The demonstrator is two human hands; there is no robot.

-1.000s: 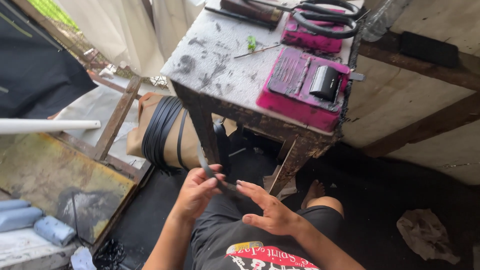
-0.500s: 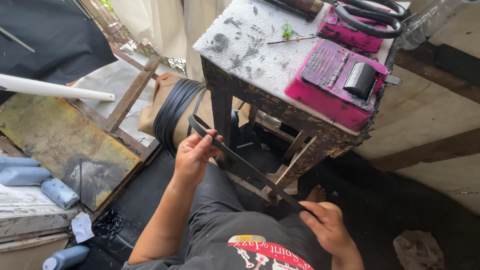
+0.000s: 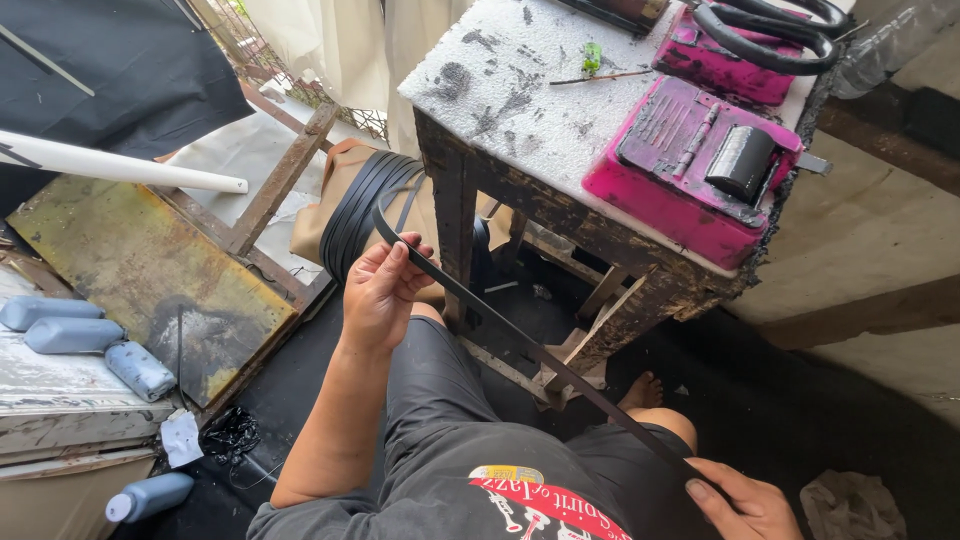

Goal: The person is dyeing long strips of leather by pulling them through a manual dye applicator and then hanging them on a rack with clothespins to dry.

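— The left hand (image 3: 385, 295), middle of the frame: what has it got?

— Its fingers are curled shut around one end of a long black strip (image 3: 520, 340), thumb on top, so that end stands up in front of the counter leg (image 3: 455, 230).

— And the right hand (image 3: 745, 505)?

— Bottom right, closed over the other end. The two hands are well apart, so the strip runs taut and straight on a diagonal across the lap, over the dark shorts (image 3: 450, 440).

— Why pull it out like that?

— Stretched, I'd judge, it can be looked over along its whole length.

— What sits nearby?

— More black strips draped in a bundle (image 3: 355, 205) over something tan, upper centre. On the speckled counter (image 3: 530, 90), upper right, a pink tray with a black roller (image 3: 740, 160) lies within reach. Grey bottles (image 3: 75, 335) lie at the left.
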